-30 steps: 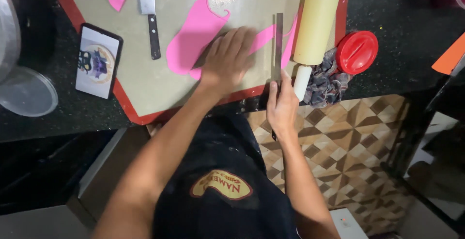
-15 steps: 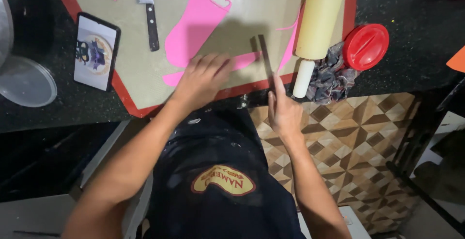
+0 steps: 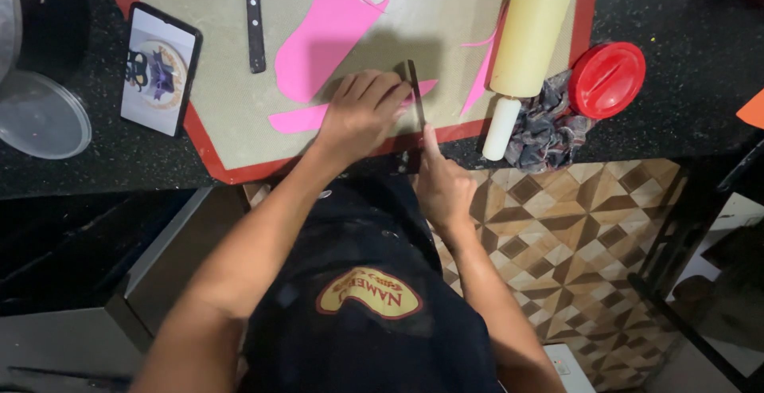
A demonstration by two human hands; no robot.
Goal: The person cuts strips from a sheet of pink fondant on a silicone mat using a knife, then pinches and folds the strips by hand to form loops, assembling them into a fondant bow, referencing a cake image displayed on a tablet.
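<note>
Since before, the left hand (image 3: 362, 110) slid down and left; it lies flat on the pink sheet (image 3: 326, 35) and hides part of it. Just right of it, the right hand (image 3: 442, 186) holds a thin blade (image 3: 415, 94), handle hidden. A knife (image 3: 252, 11) is cut off up top.

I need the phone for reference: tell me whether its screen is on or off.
On. The phone lies flat, face up, on the dark counter beside the mat, and its screen is lit with a round picture.
</note>
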